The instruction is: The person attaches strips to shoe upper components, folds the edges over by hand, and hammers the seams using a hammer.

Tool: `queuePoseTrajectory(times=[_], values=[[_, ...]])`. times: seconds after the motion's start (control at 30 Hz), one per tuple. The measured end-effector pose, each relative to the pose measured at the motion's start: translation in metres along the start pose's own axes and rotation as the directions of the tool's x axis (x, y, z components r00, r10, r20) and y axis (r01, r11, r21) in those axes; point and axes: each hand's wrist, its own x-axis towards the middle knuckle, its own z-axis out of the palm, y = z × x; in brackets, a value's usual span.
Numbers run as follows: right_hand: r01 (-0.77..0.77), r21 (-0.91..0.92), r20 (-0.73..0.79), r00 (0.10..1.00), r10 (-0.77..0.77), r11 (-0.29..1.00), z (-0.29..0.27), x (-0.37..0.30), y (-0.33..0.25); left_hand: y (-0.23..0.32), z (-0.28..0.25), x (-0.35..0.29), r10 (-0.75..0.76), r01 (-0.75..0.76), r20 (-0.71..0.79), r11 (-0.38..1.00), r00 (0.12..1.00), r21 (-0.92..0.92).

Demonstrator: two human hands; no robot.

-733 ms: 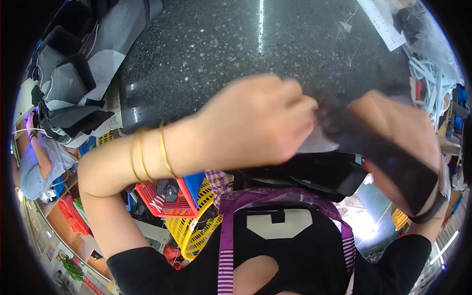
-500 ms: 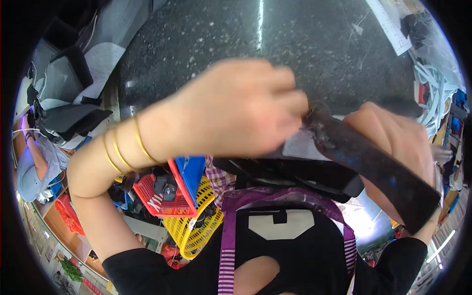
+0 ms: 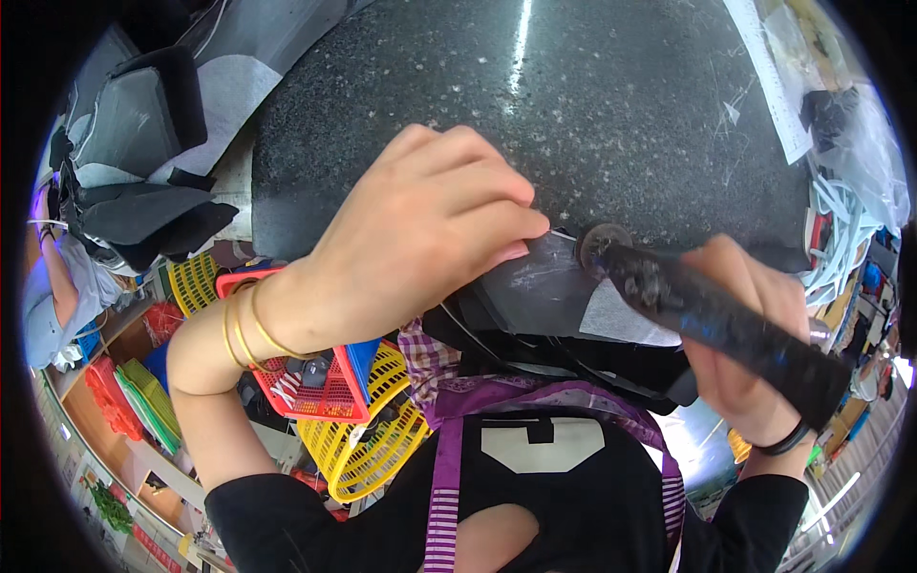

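Note:
My left hand (image 3: 435, 215) is closed, thumb and fingers pinched at the edge of a dark, smooth sheet piece (image 3: 540, 282) lying at the near edge of the dark stone worktop (image 3: 382, 115). A thin white line shows by the fingertips. In my right hand (image 3: 750, 301) is a dark, worn hammer (image 3: 726, 329), its round end (image 3: 604, 246) over the sheet's far edge, just right of the left fingertips. Whether it touches the sheet I cannot tell. The right fingers are partly hidden behind it. A pale grey patch (image 3: 626, 315) shows on the sheet below the round end.
Dark and grey cut pieces (image 3: 143, 124) are heaped at the far left. A white ruler (image 3: 769, 86) and pale blue strips (image 3: 845, 234) lie on the right. Red (image 3: 320, 406) and yellow baskets (image 3: 358, 458) stand below my left arm. Another person's arm (image 3: 59, 272) shows far left.
My left hand has drawn left, away from the hammer's round end, and is less blurred. The hammer and right hand have shifted slightly; more of the sheet is now visible.

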Motion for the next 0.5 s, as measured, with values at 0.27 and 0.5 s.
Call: queuePoseTrajectory(times=[0.27, 0.5], values=[[-0.155, 0.056, -0.206, 0.965, 0.163, 0.986, 0.000, 0.003, 0.008, 0.014, 0.008, 0.000, 0.000, 0.006, -0.090, 0.998, 0.996, 0.060], [0.036, 0.150, -0.158, 0.987, -0.012, 0.988, 0.003, 0.012, 0.001, 0.039, -0.003, 0.001, -0.056, 0.021, 0.124, 0.963, 0.991, 0.268]])
